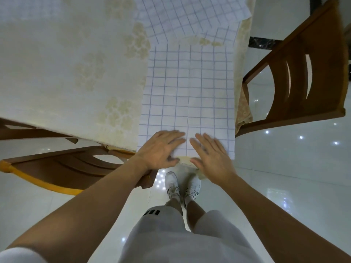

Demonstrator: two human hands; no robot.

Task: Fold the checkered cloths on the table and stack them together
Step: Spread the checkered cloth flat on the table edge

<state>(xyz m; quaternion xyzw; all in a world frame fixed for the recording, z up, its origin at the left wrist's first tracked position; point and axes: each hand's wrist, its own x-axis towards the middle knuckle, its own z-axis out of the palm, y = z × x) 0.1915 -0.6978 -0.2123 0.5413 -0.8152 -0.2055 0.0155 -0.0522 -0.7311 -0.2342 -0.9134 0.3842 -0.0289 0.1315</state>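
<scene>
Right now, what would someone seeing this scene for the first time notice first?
The eye lands first on the large white checkered cloth, spread flat along the right side of the table. The left hand and right hand rest flat, side by side, on its near edge. Beyond it, at the table's far end, more checkered cloths lie loosely overlapped.

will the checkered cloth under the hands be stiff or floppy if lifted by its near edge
Probably floppy: the checkered cloth lies thin and flat with a soft crease down its middle, so it should drape if lifted. Pushed by the left hand and right hand lying flat on it, it may slide or wrinkle over the tablecloth.
</scene>
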